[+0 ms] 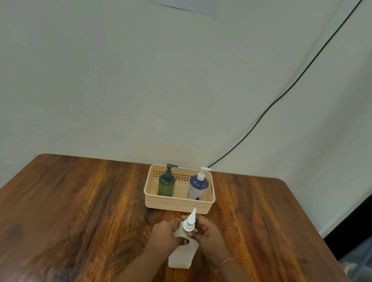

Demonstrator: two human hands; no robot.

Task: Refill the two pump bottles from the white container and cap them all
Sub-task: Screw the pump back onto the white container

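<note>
A translucent white plastic container (pixel 182 253) with a flat rectangular body stands upright on the glossy brown wooden worktop (pixel 78 209), near the front edge and just in front of a pale peach perforated plastic basket (pixel 177 204). A white pump head (pixel 189 221) sits at its neck, with the nozzle pointing up and away toward the basket.

Both hands meet at the container's upper part. The left hand (pixel 164 234) wraps its fingers (pixel 175 225) around the shoulder of the container, closed on it from the left. The right hand (pixel 209 235) curls its fingers (pixel 194 235) in against the neck just under the pump head, pinching the collar there; a thin bracelet (pixel 226 261) circles that wrist.

Inside the basket stand two pump bottles, both upright and well apart from each other: a dark green round bottle with a dark pump (pixel 167 182) on the left side, and a dark blue bottle with a white label and white pump (pixel 198 185) on the right side. Both have their pumps on.

Behind the worktop is a plain pale wall (pixel 95 71), with a thin black cable (pixel 292 83) running diagonally down to the worktop's far edge.
</note>
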